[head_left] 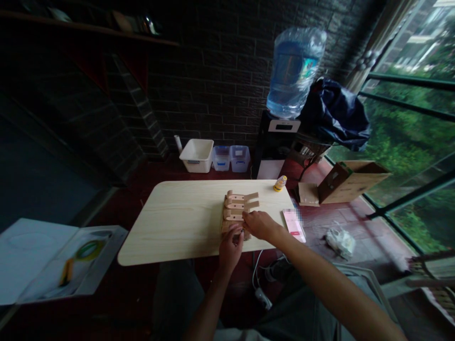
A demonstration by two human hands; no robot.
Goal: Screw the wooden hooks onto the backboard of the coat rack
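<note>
A brown wooden board [226, 226] lies at the front right of the pale table [177, 222]. On it sit several light wooden hook-shaped pieces [235, 206], each with dark spots like screw holes and a flat arm sticking out to the right. My left hand [230, 251] is at the board's near end, thumb and finger pinched together by a small dark thing too tiny to name. From the right, my right hand [262, 226] reaches over the board's near part, its fingers closed beside the nearest hook piece. What those fingers hold is hidden.
A yellow-capped bottle [280, 183] stands at the table's back right corner, with a phone [294, 225] near the right edge. Behind are plastic bins [197, 156] and a water dispenser [277, 142]. An open white case [95, 265] is at left; a cardboard box [350, 182] at right.
</note>
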